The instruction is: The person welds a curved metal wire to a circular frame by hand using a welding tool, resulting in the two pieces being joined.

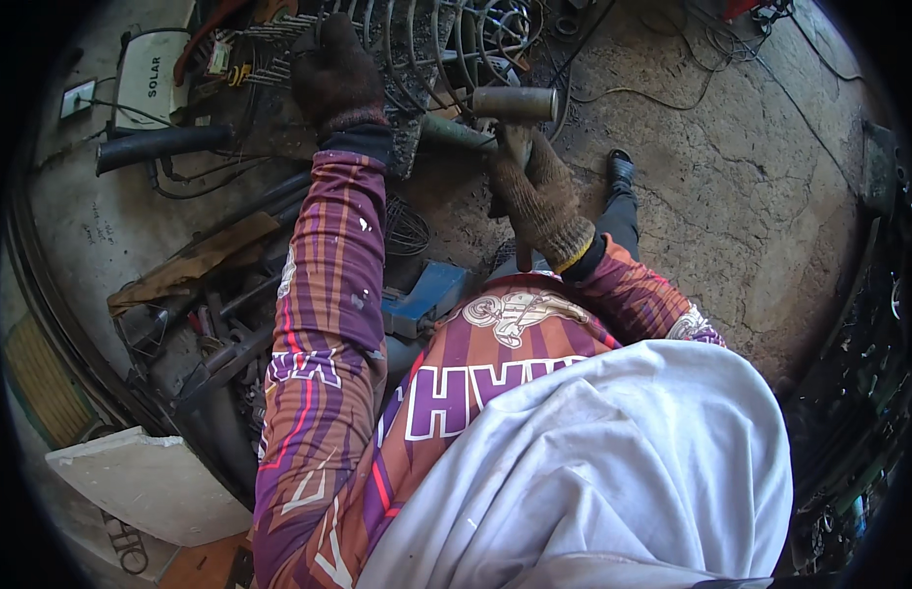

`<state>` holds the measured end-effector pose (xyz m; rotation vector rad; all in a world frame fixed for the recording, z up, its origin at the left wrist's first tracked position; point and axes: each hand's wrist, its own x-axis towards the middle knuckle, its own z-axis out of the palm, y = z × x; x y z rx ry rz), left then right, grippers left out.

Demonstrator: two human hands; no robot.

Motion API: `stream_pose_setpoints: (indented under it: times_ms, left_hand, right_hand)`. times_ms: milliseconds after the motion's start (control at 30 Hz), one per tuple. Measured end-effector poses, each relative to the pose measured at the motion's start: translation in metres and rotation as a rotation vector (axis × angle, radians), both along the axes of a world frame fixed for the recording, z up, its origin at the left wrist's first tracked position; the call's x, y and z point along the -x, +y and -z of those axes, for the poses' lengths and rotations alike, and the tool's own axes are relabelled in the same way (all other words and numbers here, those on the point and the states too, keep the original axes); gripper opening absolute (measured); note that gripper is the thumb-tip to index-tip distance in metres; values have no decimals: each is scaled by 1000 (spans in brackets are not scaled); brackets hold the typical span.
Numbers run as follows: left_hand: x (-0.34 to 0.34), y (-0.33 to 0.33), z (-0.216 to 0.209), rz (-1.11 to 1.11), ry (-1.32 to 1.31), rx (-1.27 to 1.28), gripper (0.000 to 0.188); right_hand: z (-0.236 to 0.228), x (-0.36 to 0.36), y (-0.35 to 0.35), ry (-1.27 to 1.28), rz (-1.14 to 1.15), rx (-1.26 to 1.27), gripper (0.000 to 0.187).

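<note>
Both of my hands wear worn brown knit work gloves. My right hand [544, 191] is closed round the handle of a hammer, and the hammer's cylindrical metal head [515, 104] lies crosswise just above the glove. At the top, my left hand [336, 74] is closed at the edge of a metal grille [402, 49] of curved rods, seemingly gripping one rod; its fingertips are partly hidden. The grille rests over a dark, rough work surface, with the hammer head close to its near right end. A greenish pipe [454, 133] sticks out beside the hammer.
A white box [154, 79] and a dark pipe [161, 149] are at the upper left. Left of me lie scrap metal bars [225, 363], brown cardboard [196, 260] and a blue metal piece [427, 294]. Cables [672, 98] trail over the cracked concrete floor [741, 236] at the right.
</note>
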<state>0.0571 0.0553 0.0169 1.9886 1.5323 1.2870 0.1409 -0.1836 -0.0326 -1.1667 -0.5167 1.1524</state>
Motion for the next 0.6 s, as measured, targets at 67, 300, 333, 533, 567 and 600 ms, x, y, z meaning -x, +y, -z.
stream_pose_setpoints:
  times_ms: [67,300,333,533,567,600]
  left_hand:
    - [0,-2,-4,39,-30,14,60]
    - [-4,-5,-7,88,-107,49,48]
    - [-3,-5,-6,76,-106,67,48]
    - [-3,-5,-4,64,-124,19,48]
    - [0,-3,-1,65,-149,32,48]
    - [5,1,4,64,-174,45,49]
  right_hand:
    - [6,-2,-6,-28,-25,42,44]
    - [26,-26,-32,-184,13,207,37]
    - [29,-29,-38,-218,25,212,36]
    - [46,-51,-50,-132,89,227,32]
    - [38,-57,-48,-110,97,274,33]
    - [38,-61,-47,-96,90,283,33]
